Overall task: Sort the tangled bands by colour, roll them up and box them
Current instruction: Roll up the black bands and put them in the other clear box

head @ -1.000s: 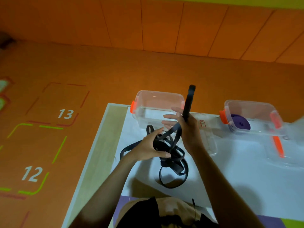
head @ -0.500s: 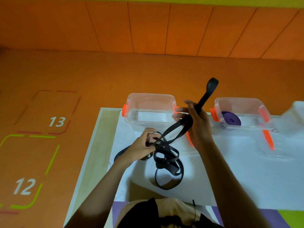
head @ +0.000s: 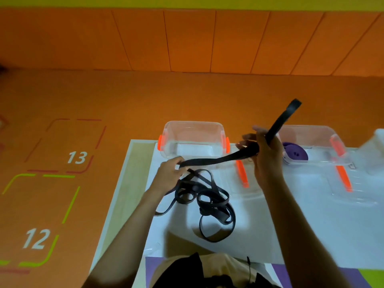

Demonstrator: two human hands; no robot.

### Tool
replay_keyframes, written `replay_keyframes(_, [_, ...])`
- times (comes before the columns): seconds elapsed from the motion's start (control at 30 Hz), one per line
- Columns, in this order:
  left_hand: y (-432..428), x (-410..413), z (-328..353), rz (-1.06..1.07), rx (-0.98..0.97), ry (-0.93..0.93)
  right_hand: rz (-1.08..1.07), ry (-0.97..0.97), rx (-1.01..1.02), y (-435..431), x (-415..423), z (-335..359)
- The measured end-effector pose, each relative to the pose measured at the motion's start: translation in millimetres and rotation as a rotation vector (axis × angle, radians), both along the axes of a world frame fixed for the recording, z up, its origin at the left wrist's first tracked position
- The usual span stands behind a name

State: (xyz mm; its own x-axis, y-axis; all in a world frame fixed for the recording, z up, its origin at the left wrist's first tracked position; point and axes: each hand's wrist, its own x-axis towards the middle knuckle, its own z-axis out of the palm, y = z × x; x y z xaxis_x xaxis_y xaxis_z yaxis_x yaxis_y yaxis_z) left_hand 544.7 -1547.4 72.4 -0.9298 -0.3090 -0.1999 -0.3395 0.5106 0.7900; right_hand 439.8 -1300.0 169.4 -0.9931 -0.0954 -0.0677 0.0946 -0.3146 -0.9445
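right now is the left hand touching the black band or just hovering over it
Touching. The head view shows the left hand pinching the black band, whose taut stretch runs across to the right hand, which grips it too.

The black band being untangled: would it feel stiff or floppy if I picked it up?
Probably floppy: the black band sags slightly between the left hand and right hand, and its slack lies in loose loops on the table. Yet some body, likely: the short end above the right hand stands up unsupported.
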Motion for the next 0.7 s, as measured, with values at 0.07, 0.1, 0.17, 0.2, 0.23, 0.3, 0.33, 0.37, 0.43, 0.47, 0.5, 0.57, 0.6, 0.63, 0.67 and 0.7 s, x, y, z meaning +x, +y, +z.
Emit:
replay_keyframes(0.07, [-6.9, -4.7, 23.8, 0.065, 0.134, 0.065, 0.005, -0.018, 0.176, 5.7, -3.9, -9.1])
replay_keyframes(0.1, [-8.7, -7.8, 36.1, 0.079, 0.184, 0.099, 0.019, -0.03, 0.248, 7.1, -5.2, -14.6])
replay_keyframes(0.17, [-8.7, -13.9, 61.0, 0.064, 0.198, 0.157, 0.063, -0.037, 0.364, 8.4, -5.6, -26.3])
replay_keyframes(0.2, [-6.3, -16.6, 72.5, 0.05, 0.196, 0.178, 0.092, -0.03, 0.422, 8.0, -4.5, -31.5])
replay_keyframes(0.23, [-3.1, -19.2, 83.4, 0.038, 0.195, 0.199, 0.126, -0.018, 0.474, 6.4, -3.0, -35.6])
replay_keyframes(0.3, [5.0, -23.4, 99.8, 0.018, 0.189, 0.243, 0.218, 0.014, 0.557, 2.0, 0.9, -41.2])
replay_keyframes(0.33, [9.8, -25.0, 106.3, 0.014, 0.185, 0.266, 0.281, 0.045, 0.596, -1.6, 2.7, -43.0])
replay_keyframes(0.37, [14.7, -26.3, 111.5, 0.013, 0.181, 0.286, 0.353, 0.085, 0.649, -5.7, 4.2, -45.6])
replay_keyframes(0.43, [25.5, -27.4, 119.5, -0.004, 0.186, 0.321, 0.496, 0.164, 0.796, -14.5, 9.2, -46.9])
replay_keyframes(0.47, [30.3, -26.9, 122.7, -0.01, 0.206, 0.337, 0.567, 0.179, 0.816, -19.5, 13.0, -45.0])
replay_keyframes(0.5, [34.7, -26.0, 125.6, -0.004, 0.243, 0.353, 0.624, 0.171, 0.77, -24.5, 16.6, -43.7])
replay_keyframes(0.57, [40.2, -24.5, 130.7, 0.029, 0.312, 0.387, 0.651, 0.128, 0.635, -33.2, 22.4, -39.9])
replay_keyframes(0.6, [41.7, -23.8, 132.9, 0.039, 0.32, 0.401, 0.634, 0.122, 0.604, -36.8, 23.8, -38.2])
replay_keyframes(0.63, [42.7, -23.2, 134.2, 0.042, 0.316, 0.413, 0.62, 0.132, 0.598, -40.4, 24.4, -37.3])
replay_keyframes(0.67, [43.8, -22.4, 135.5, 0.037, 0.31, 0.421, 0.606, 0.145, 0.61, -43.9, 24.2, -37.5])
replay_keyframes(0.7, [44.7, -21.4, 136.1, 0.027, 0.305, 0.424, 0.587, 0.141, 0.624, -46.4, 23.0, -40.1])
